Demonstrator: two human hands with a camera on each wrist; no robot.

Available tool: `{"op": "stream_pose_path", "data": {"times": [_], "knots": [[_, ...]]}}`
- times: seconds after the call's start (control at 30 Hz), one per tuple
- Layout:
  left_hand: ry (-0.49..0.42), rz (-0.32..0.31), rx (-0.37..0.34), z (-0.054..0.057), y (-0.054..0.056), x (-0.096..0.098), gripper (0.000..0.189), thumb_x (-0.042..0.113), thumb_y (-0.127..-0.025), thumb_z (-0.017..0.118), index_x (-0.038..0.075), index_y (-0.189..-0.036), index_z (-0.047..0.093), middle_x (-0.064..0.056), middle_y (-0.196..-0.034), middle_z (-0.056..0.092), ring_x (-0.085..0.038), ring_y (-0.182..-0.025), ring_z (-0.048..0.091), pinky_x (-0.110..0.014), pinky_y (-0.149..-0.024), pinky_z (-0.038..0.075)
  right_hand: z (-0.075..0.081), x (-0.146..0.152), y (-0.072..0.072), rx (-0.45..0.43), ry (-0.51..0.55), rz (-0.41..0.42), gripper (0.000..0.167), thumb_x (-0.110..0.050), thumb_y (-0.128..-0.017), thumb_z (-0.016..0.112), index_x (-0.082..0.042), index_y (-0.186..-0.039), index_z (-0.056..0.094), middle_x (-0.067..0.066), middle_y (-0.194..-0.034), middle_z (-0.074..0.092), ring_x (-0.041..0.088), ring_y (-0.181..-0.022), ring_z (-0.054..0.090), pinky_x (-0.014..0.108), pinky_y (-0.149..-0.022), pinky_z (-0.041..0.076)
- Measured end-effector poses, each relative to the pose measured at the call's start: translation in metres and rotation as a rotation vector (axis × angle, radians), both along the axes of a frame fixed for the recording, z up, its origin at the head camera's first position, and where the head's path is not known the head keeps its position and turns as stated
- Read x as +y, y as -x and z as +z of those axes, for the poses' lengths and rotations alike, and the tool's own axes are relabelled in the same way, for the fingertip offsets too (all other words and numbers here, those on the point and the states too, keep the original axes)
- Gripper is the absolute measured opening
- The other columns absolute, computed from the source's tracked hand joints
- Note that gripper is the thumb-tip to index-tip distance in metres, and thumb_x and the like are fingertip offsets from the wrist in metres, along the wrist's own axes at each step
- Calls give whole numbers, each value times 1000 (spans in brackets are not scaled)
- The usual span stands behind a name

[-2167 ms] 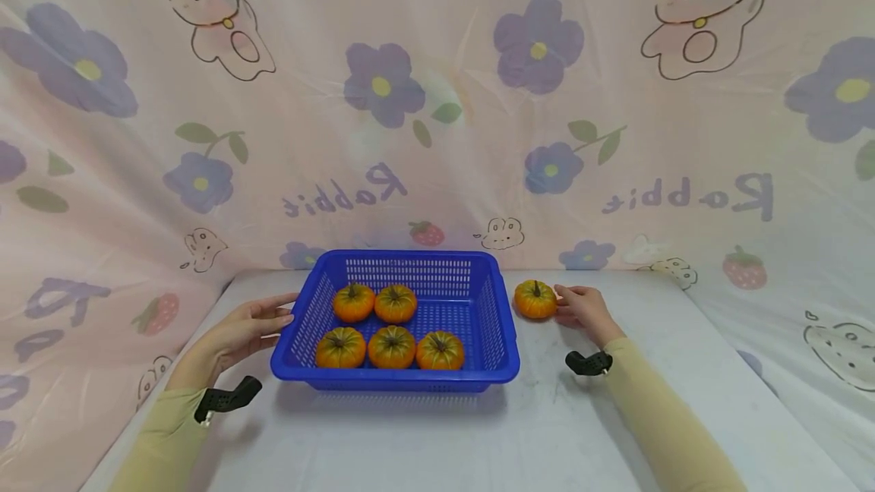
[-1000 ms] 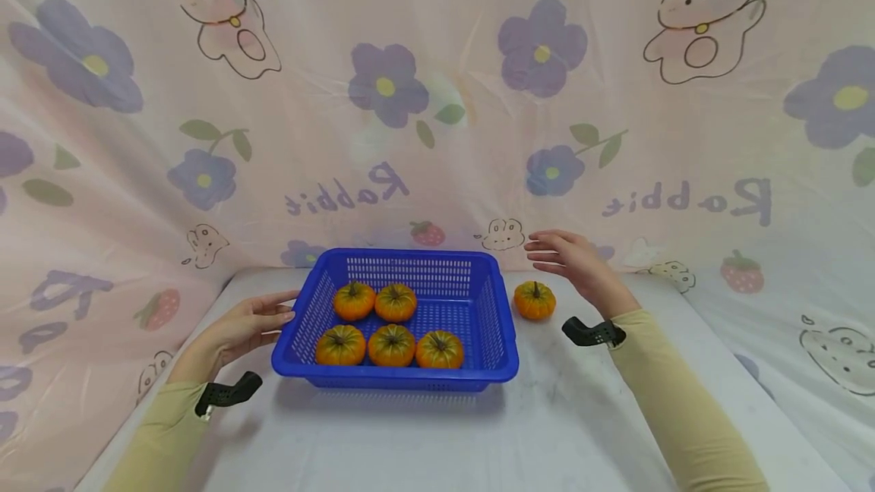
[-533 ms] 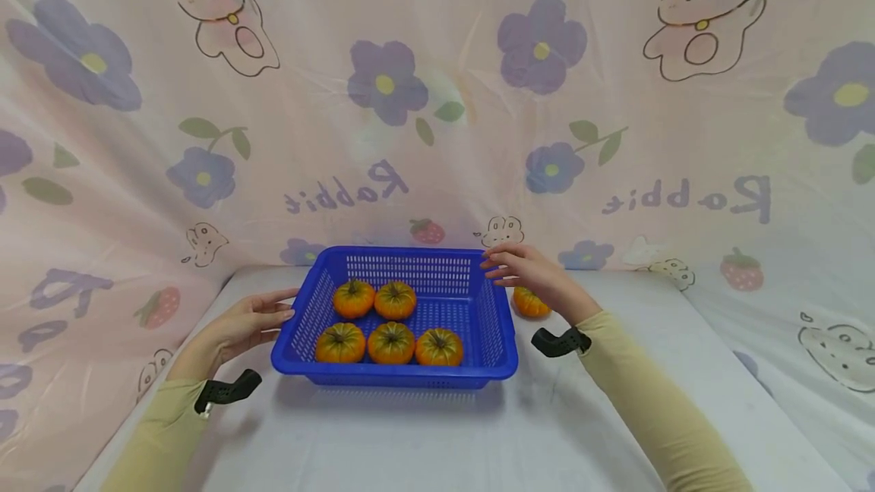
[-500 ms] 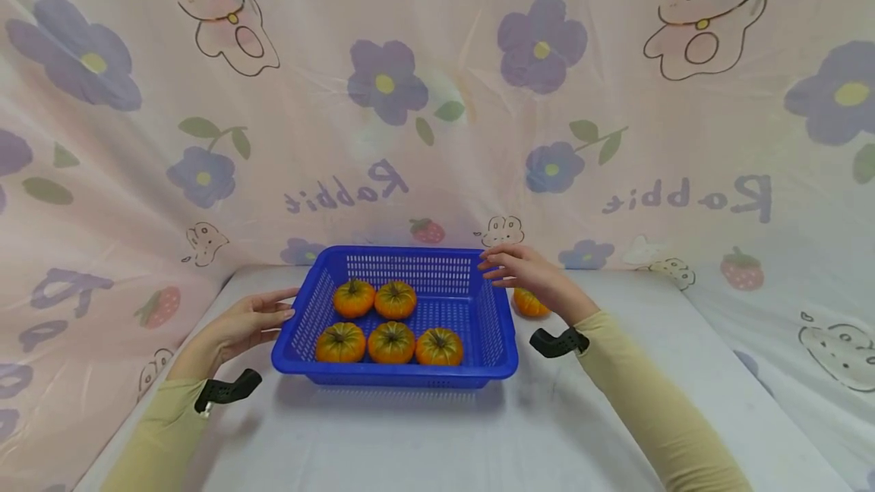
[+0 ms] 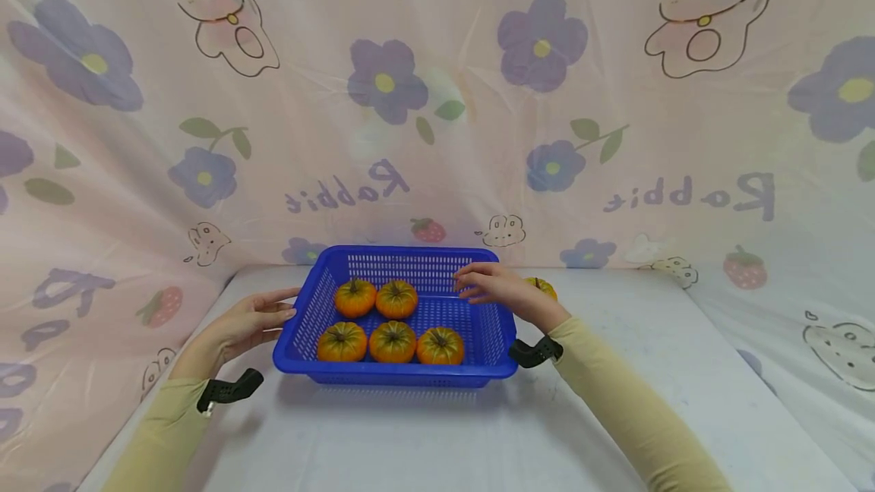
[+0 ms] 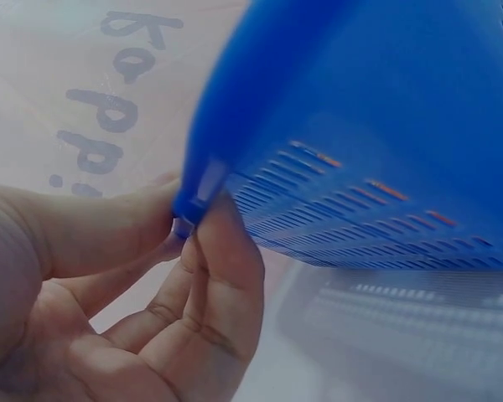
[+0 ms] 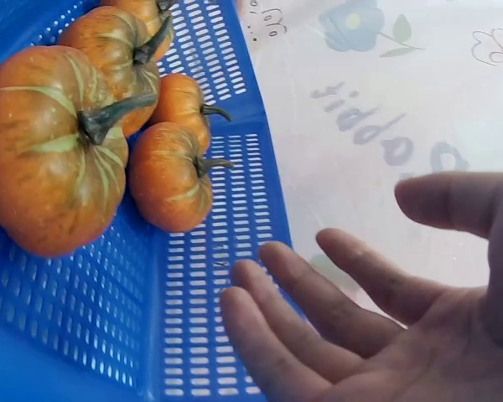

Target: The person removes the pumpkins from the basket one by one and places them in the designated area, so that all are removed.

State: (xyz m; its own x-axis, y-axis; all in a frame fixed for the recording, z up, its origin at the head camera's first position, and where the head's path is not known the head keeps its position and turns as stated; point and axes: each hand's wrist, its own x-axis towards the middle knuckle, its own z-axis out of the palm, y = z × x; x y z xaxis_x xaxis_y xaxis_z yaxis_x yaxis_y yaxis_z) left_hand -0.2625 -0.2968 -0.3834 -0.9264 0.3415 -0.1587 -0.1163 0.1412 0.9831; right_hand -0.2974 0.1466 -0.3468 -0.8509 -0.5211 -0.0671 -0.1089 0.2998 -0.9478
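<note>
A blue plastic basket (image 5: 396, 376) with slotted walls stands on the table, holding several small orange pumpkins (image 5: 393, 342). They sit two at the back and three along the front. My left hand (image 5: 239, 329) is at the basket's left side; in the left wrist view its thumb and fingers pinch the blue rim (image 6: 211, 172). Over the right part of the basket hovers my right hand (image 5: 502, 291), fingers spread loosely with nothing in them. Its fingertips (image 7: 235, 301) point toward the pumpkins. Behind the right wrist, one more pumpkin (image 5: 544, 287) rests outside the basket, partly hidden.
A white tabletop (image 5: 383, 439) lies beneath the basket. A pale curtain (image 5: 451, 143) printed with flowers and rabbits hangs directly behind and along the sides. Each wrist carries a black camera mount, the right mount (image 5: 535, 353) overlapping the basket's right front corner in the head view.
My right hand has left the pumpkin outside the basket, risen, and moved left over the basket's right side. That pumpkin stays on the table. The left hand and basket hold their place.
</note>
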Motion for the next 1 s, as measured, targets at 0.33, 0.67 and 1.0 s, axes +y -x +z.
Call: {"op": "stream_pose_path", "data": {"times": [0.33,0.67,1.0], "knots": [[-5,-17,8,-2,1,-2,69,13,-97,57,-5,-149,17,-10,-120,61,-19,-99,63,-34,-88,51,-8,-18,6,-65,-49,60,39,-24,-101,48,3,-129,53,19,-120,61,30,-108,60,50,-97,43],[26,0,-5,-4,5,-1,66,12,-97,56,-3,-150,20,-8,-115,63,-20,-99,63,-36,-89,51,-13,-32,15,-108,-131,87,40,-26,-101,48,1,-131,53,12,-112,65,30,-106,61,50,-97,44],[13,8,-15,-3,2,-2,66,11,-97,57,-3,-150,20,-8,-113,64,-20,-98,64,-39,-91,50,-19,-43,16,-105,-269,144,39,-27,-99,51,1,-126,57,22,-116,62,34,-105,60,46,-90,50]]}}
